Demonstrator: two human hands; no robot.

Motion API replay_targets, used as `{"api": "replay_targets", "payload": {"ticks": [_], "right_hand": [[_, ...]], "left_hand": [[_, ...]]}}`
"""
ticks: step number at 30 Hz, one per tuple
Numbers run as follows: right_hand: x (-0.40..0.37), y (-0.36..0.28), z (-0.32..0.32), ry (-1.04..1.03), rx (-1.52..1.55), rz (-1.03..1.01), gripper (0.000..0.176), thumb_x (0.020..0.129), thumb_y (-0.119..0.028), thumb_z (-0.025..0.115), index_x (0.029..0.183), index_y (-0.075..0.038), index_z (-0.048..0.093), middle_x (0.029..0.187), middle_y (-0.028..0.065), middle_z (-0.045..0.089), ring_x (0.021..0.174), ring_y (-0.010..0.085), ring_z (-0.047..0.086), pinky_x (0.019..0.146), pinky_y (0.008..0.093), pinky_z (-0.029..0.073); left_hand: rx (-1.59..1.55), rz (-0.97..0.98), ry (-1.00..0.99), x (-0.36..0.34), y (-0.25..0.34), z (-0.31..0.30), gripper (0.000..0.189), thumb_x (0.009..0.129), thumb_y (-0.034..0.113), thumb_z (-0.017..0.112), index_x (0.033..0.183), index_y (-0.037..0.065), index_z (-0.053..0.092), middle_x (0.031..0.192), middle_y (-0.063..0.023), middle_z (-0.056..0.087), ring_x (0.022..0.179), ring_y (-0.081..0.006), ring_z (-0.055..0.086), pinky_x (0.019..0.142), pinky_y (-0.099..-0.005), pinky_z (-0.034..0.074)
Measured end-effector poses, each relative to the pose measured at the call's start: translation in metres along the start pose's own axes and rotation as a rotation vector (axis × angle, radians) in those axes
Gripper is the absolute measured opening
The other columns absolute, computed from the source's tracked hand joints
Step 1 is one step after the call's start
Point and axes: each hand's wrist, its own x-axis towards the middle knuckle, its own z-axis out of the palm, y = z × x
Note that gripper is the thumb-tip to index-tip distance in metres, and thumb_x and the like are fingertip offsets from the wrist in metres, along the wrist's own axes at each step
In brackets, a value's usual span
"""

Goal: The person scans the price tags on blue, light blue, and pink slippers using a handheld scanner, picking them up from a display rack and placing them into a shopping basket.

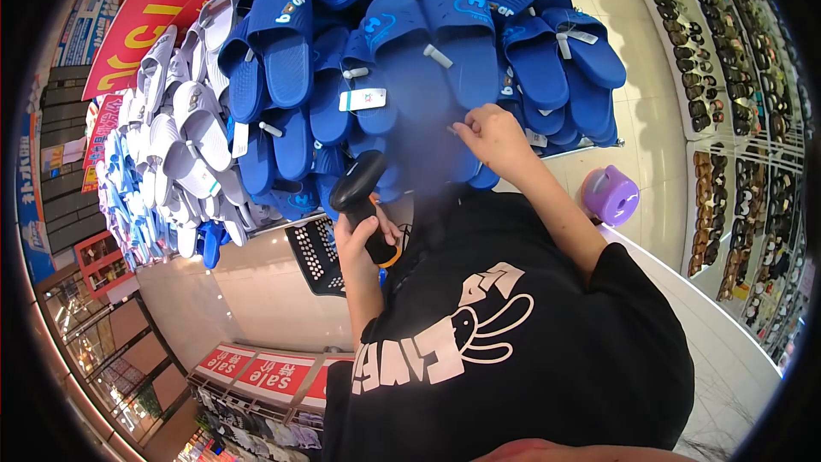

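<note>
Blk device (359, 181); blue slippers (286, 64), wht tags (363, 100); blk tee (599, 342), wht print (440, 352).

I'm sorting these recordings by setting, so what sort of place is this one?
Most likely a shop selling footwear among other goods: blue slippers with white tags hang in a dense display, red signs read "sale", and rows of small goods fill the wall racks.

On your tiled floor (646, 120) you have 1 purple plastic object (616, 195); racked footwear (706, 205) lines its right edge, red sale signs (282, 374) your left.
</note>
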Motion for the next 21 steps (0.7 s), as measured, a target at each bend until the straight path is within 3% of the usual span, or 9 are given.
{"api": "replay_targets", "payload": {"ticks": [6,11,12,14,18,20,21], "right_hand": [[-0.013,0.022,0.020,-0.028,-0.031,-0.083,0.037,0.085,-0.028,0.067,0.103,0.004,0.068,0.092,0.0214,0.065,0.085,0.0375,0.065,0.078,0.0425,0.052],[-0.007,0.021,0.019,-0.144,-0.018,-0.024,0.035,0.084,-0.029,0.067,0.111,-0.006,0.069,0.086,0.0189,0.069,0.082,0.0368,0.066,0.075,0.0432,0.053],[-0.005,0.025,0.025,-0.143,-0.016,-0.024,0.035,0.084,-0.029,0.067,0.111,-0.006,0.069,0.086,0.0189,0.069,0.082,0.0368,0.066,0.075,0.0432,0.053],[-0.001,0.036,0.039,-0.165,0.030,-0.107,0.027,0.085,-0.027,0.067,0.105,-0.009,0.073,0.071,0.0166,0.066,0.067,0.0339,0.065,0.065,0.0415,0.051],[-0.001,0.027,0.027,-0.280,0.019,-0.039,0.023,0.084,-0.026,0.068,0.096,-0.008,0.075,0.075,0.0152,0.066,0.069,0.0312,0.065,0.063,0.0393,0.051],[-0.008,0.031,0.023,-0.243,0.315,-0.084,0.021,0.082,-0.025,0.070,0.090,-0.006,0.075,0.079,0.0123,0.066,0.074,0.0248,0.065,0.064,0.0355,0.050],[-0.010,0.028,0.017,-0.248,0.313,-0.083,0.021,0.082,-0.025,0.070,0.090,-0.006,0.075,0.079,0.0123,0.066,0.074,0.0248,0.065,0.064,0.0355,0.050]], "left_hand": [[0.056,0.004,0.062,-0.026,-0.004,-0.003,0.038,0.080,0.008,0.059,0.113,-0.010,0.051,0.065,-0.0117,0.056,0.052,-0.0183,0.056,0.060,-0.0340,0.054],[0.058,0.007,0.097,-0.037,-0.010,-0.002,0.038,0.081,0.008,0.060,0.113,-0.010,0.051,0.065,-0.0120,0.055,0.052,-0.0186,0.056,0.060,-0.0343,0.054],[0.061,-0.001,0.090,-0.039,-0.011,-0.001,0.038,0.081,0.008,0.060,0.113,-0.010,0.051,0.065,-0.0121,0.055,0.053,-0.0187,0.056,0.061,-0.0345,0.054],[0.082,-0.005,0.083,-0.042,-0.013,0.005,0.039,0.081,0.007,0.060,0.114,-0.011,0.051,0.065,-0.0121,0.055,0.053,-0.0189,0.056,0.061,-0.0348,0.054],[0.115,-0.037,0.080,-0.049,-0.017,0.013,0.039,0.080,0.003,0.060,0.115,-0.011,0.050,0.070,-0.0125,0.057,0.055,-0.0191,0.057,0.063,-0.0356,0.055],[0.141,-0.051,0.087,-0.051,-0.021,0.017,0.039,0.080,0.002,0.061,0.115,-0.011,0.050,0.073,-0.0125,0.058,0.056,-0.0188,0.058,0.062,-0.0343,0.054],[0.166,-0.064,0.092,-0.051,-0.022,0.020,0.039,0.080,0.001,0.061,0.116,-0.010,0.051,0.076,-0.0124,0.058,0.057,-0.0185,0.058,0.061,-0.0330,0.053]]}}
